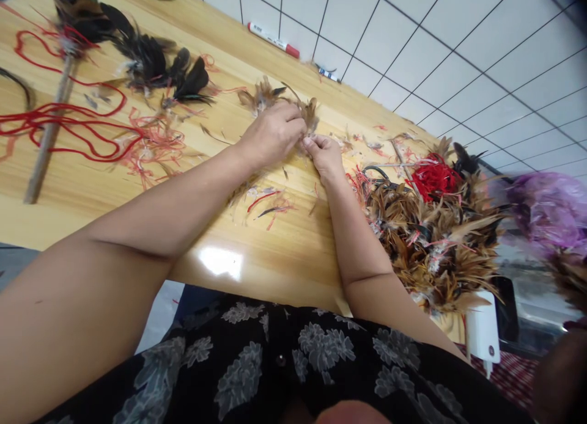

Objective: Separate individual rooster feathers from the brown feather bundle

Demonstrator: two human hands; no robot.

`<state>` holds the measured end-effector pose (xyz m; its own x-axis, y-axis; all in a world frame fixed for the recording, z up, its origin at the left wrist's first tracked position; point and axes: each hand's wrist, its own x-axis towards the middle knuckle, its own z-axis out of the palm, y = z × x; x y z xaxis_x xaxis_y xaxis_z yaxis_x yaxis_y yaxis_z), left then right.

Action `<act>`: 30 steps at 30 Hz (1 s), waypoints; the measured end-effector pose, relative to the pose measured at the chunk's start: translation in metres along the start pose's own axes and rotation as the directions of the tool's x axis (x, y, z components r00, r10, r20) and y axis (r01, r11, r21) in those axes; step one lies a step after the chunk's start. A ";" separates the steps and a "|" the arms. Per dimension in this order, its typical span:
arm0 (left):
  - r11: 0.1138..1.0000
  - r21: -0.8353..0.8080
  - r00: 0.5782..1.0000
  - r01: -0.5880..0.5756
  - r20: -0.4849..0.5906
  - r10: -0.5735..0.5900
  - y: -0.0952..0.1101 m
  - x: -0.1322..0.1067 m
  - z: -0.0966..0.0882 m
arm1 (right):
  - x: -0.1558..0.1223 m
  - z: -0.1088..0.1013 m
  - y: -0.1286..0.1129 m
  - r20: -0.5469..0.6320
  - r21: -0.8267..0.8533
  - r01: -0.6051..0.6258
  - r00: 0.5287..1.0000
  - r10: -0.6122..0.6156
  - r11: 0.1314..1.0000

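Over the middle of the wooden table my left hand (277, 131) is closed, its fingertips bent down against a small tuft of brown feathers (312, 111). My right hand (326, 156) meets it there, thumb and finger pinched at the base of the same tuft. The exact grip is partly hidden by my fingers. Just behind my left hand lies another brown feather tuft (261, 97). Short red thread scraps (265, 199) and loose feather bits lie on the table nearer to me.
To the right is a large heap of brown feathers (440, 247) with a red thread bundle (435, 176). At left lie a stick with dark feathers (50, 131), red cord (92, 127) and black feather tufts (151, 63). A marker (274, 40) lies by the tiled wall (348, 21).
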<state>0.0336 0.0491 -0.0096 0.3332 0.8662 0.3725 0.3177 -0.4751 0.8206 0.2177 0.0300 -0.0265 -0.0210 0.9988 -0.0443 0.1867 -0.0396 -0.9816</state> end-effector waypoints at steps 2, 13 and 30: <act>0.991 0.076 0.991 -0.109 -0.068 0.114 -0.002 -0.002 -0.002 | 0.001 0.000 0.000 -0.019 0.020 -0.018 1.000 0.018 1.000; 0.971 -0.182 0.986 0.156 -0.036 -0.165 -0.010 -0.003 0.012 | -0.005 0.006 -0.012 -0.076 0.087 -0.098 0.992 0.105 0.991; 0.672 -0.670 0.940 0.316 0.125 -0.318 -0.008 -0.002 0.012 | 0.000 0.001 0.005 0.159 0.057 0.063 0.985 -0.071 0.996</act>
<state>0.0407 0.0490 -0.0220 0.3235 0.9456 0.0350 -0.2760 0.0589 0.9594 0.2179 0.0298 -0.0320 -0.1901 0.9818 -0.0033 0.1285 0.0216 -0.9915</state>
